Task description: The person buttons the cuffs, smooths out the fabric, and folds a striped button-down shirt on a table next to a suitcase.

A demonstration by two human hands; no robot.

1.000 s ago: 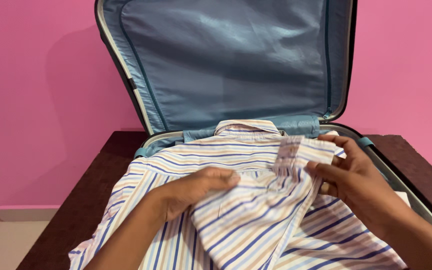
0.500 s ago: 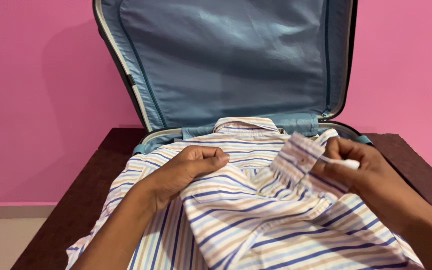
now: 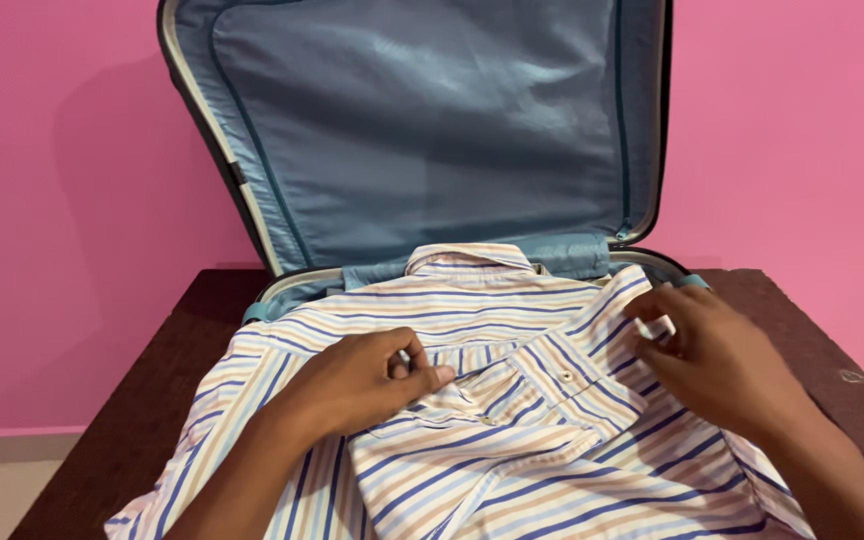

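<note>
A white shirt with blue and tan stripes (image 3: 492, 470) lies spread over the lower half of an open suitcase, its collar (image 3: 470, 258) toward the raised lid. My left hand (image 3: 357, 380) presses on the fabric left of centre, fingers curled onto a fold. My right hand (image 3: 717, 360) rests on the shirt's right side and pinches the folded sleeve edge near the cuff (image 3: 577, 385), which lies across the middle.
The suitcase lid (image 3: 432, 130) stands upright behind the shirt, lined in light blue fabric. The case sits on a dark brown wooden table (image 3: 132, 400). A pink wall (image 3: 52, 200) fills the background, with pale floor at the lower left.
My right hand has carried the sleeve down and laid it across the shirt's middle. My left hand slid slightly lower and keeps pressing the fabric.
</note>
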